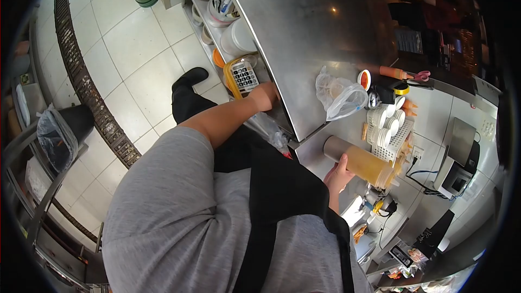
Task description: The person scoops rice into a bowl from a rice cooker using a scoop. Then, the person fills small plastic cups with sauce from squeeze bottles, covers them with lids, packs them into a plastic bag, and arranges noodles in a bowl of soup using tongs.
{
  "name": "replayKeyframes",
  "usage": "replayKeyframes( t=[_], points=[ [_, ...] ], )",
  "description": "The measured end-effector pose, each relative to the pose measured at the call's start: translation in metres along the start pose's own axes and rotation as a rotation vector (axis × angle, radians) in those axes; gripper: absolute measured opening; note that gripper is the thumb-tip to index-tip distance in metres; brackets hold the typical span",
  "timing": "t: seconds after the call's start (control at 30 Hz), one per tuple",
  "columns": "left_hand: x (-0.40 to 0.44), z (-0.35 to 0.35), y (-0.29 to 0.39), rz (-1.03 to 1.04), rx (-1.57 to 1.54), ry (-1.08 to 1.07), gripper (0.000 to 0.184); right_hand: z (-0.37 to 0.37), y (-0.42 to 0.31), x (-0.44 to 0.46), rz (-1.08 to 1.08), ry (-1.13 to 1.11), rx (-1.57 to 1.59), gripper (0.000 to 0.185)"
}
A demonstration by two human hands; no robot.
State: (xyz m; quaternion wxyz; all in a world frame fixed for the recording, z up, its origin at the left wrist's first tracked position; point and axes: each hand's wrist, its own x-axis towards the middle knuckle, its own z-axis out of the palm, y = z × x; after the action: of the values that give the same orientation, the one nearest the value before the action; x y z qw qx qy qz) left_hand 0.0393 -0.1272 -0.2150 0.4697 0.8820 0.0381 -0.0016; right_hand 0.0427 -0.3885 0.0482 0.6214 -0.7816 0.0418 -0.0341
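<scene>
My right hand (339, 175) is closed around a squeeze bottle (366, 164) beside the counter. The bottle is see-through, with a yellow-amber filling, a greyish lower end and a clear pointed cap. My left hand (265, 96) reaches under the steel counter's edge, and its fingers are hidden there. Right by that wrist is a calculator (243, 76) with dark keys, next to a yellow strip-like item (232, 83). Clear plastic bags (268, 130) lie below the left forearm.
On the steel counter (304, 38) sit a plastic bag (339, 95), an open cup of red-orange content (364, 80) and a basket (399, 135) with stacked white cups (386, 133). Tubs (237, 38) fill the undershelf. A lined bin (57, 138) and floor grate (89, 84) are at left.
</scene>
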Motion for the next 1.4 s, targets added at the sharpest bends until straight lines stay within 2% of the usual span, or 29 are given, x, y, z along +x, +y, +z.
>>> replayKeyframes(
  t=[0.03, 0.07, 0.13, 0.17, 0.2, 0.23, 0.27, 0.3, 0.37, 0.4, 0.43, 0.5, 0.53, 0.57, 0.6, 0.63, 0.7, 0.73, 0.77, 0.8, 0.87, 1.03, 1.1, 1.23, 1.4],
  points=[
    [-0.003, 0.000, -0.001, -0.003, 0.000, 0.003, 0.033, -0.004, 0.000, 0.006, -0.039, -0.039, -0.028, 0.044],
    [-0.008, -0.003, -0.003, 0.045, -0.101, 0.223, 0.036, -0.002, -0.003, 0.008, -0.079, -0.076, -0.054, 0.045],
    [-0.021, -0.006, -0.006, 0.046, -0.309, 0.374, 0.047, 0.001, -0.009, 0.008, -0.098, -0.068, -0.078, 0.046],
    [-0.032, -0.021, 0.004, 0.049, -0.309, 0.369, 0.047, 0.003, -0.015, 0.006, -0.112, -0.061, -0.106, 0.048],
    [-0.042, -0.037, 0.013, -0.026, -0.381, 0.314, 0.050, 0.000, -0.019, 0.006, -0.108, -0.055, -0.106, 0.048],
    [-0.050, -0.046, 0.015, -0.100, -0.449, 0.258, 0.052, -0.005, -0.023, 0.009, -0.155, -0.108, -0.241, 0.050],
    [-0.049, -0.024, -0.008, -0.078, -0.635, 0.218, 0.042, -0.007, -0.027, 0.010, -0.203, -0.160, -0.374, 0.052],
    [-0.061, -0.041, -0.007, -0.073, -0.629, 0.208, 0.042, -0.001, -0.037, 0.006, -0.200, -0.149, -0.369, 0.052],
    [-0.093, -0.084, 0.002, -0.200, -0.922, -0.110, 0.030, 0.007, -0.056, 0.000, -0.279, -0.162, -0.533, 0.059],
    [-0.107, -0.107, 0.007, -0.151, -0.834, -0.089, 0.029, -0.002, -0.059, 0.003, -0.270, -0.209, -0.669, 0.071],
    [-0.121, -0.131, 0.015, -0.098, -0.745, -0.072, 0.030, -0.004, -0.068, 0.005, -0.267, -0.183, -0.660, 0.071],
    [-0.140, -0.185, 0.045, -0.086, -0.822, -0.148, 0.036, -0.001, -0.099, 0.004, -0.588, -0.445, -1.191, 0.079],
    [-0.141, -0.204, 0.064, -0.071, -0.809, -0.171, 0.036, 0.003, -0.112, 0.000, -0.626, -0.444, -1.287, 0.084],
    [-0.141, -0.221, 0.082, 0.023, -0.748, -0.104, 0.043, 0.008, -0.128, -0.002, -0.611, -0.415, -1.284, 0.084],
    [-0.136, -0.238, 0.100, 0.121, -0.689, -0.037, 0.051, 0.014, -0.147, -0.002, -0.718, -0.438, -1.343, 0.083],
    [-0.128, -0.255, 0.121, 0.141, -0.681, -0.063, 0.051, 0.020, -0.166, -0.003, -0.822, -0.462, -1.404, 0.082],
    [-0.107, -0.281, 0.163, 0.144, -0.534, -0.028, 0.073, 0.034, -0.201, -0.007, -0.869, -0.390, -1.402, 0.082],
    [-0.097, -0.286, 0.173, 0.180, -0.521, -0.051, 0.090, 0.042, -0.219, -0.008, -0.975, -0.388, -1.453, 0.080],
    [-0.087, -0.292, 0.184, 0.206, -0.510, -0.074, 0.090, 0.049, -0.236, -0.008, -1.081, -0.385, -1.506, 0.078],
    [-0.078, -0.299, 0.195, 0.269, -0.489, -0.067, 0.090, 0.057, -0.250, -0.010, -1.061, -0.349, -1.512, 0.078],
    [-0.062, -0.309, 0.211, 0.351, -0.468, -0.067, 0.090, 0.071, -0.272, -0.012, -1.181, -0.315, -1.658, 0.067],
    [-0.034, -0.336, 0.235, 0.426, -0.390, -0.119, 0.089, 0.084, -0.305, -0.011, -1.241, -0.214, -1.753, 0.053],
    [-0.024, -0.340, 0.239, 0.442, -0.461, -0.123, 0.085, 0.084, -0.316, -0.014, -1.263, -0.178, -1.770, 0.049],
    [-0.004, -0.343, 0.238, 0.473, -0.463, -0.213, 0.089, 0.078, -0.327, -0.020, -1.166, -0.088, -1.839, 0.046],
    [0.017, -0.336, 0.240, 0.419, -0.627, -0.380, 0.089, 0.067, -0.325, -0.029, -1.057, 0.003, -1.853, 0.043]
  ],
)
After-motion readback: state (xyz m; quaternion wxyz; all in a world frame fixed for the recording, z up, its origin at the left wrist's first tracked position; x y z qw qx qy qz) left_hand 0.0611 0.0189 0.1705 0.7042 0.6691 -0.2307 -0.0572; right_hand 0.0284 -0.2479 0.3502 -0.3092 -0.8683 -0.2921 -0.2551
